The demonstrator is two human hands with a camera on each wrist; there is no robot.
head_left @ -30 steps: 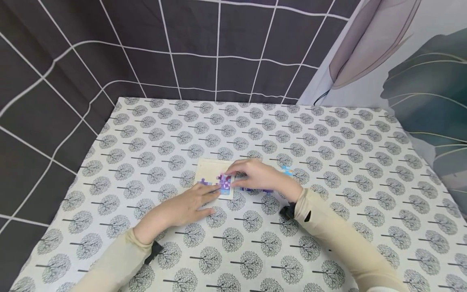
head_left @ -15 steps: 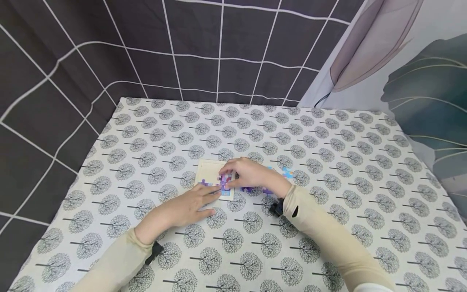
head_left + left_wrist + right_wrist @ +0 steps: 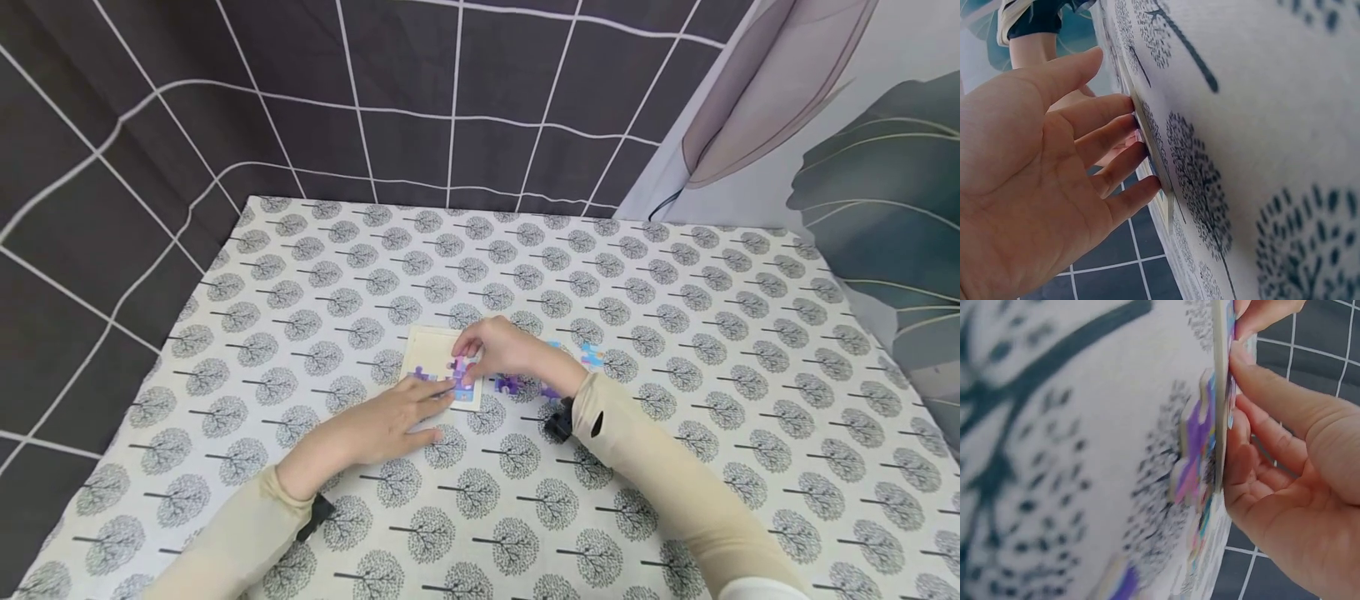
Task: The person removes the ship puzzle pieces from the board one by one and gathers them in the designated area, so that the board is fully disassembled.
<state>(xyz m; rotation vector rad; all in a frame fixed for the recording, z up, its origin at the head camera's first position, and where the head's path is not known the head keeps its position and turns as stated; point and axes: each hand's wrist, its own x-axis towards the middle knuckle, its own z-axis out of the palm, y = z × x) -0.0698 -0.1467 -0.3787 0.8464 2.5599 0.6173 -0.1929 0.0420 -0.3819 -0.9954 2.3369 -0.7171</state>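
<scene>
A pale puzzle tray (image 3: pixel 429 343) lies on the tablecloth, with purple and blue jigsaw pieces along its near side. My left hand (image 3: pixel 384 421) rests over that near side, fingers straight; in the left wrist view the fingertips (image 3: pixel 1147 181) touch the tray's edge. Thumb and fingers of my right hand (image 3: pixel 501 346) pinch a purple-pink puzzle piece (image 3: pixel 461 365) at the tray's right side. In the right wrist view the thumb (image 3: pixel 1266 378) bears down on this piece, low against the tray (image 3: pixel 1220 425), while the curled fingers hide part of it.
Right of the tray lie several loose pieces, among them a purple one (image 3: pixel 506 383) and a light blue one (image 3: pixel 591 355). The tree-print tablecloth (image 3: pixel 525 517) covers the table. Dark gridded curtain (image 3: pixel 405 75) hangs behind and at left.
My right hand has shifted slightly left and settled lower over the tray with the puzzle piece, uncovering more loose pieces to the right. My left hand has stayed in place.
</scene>
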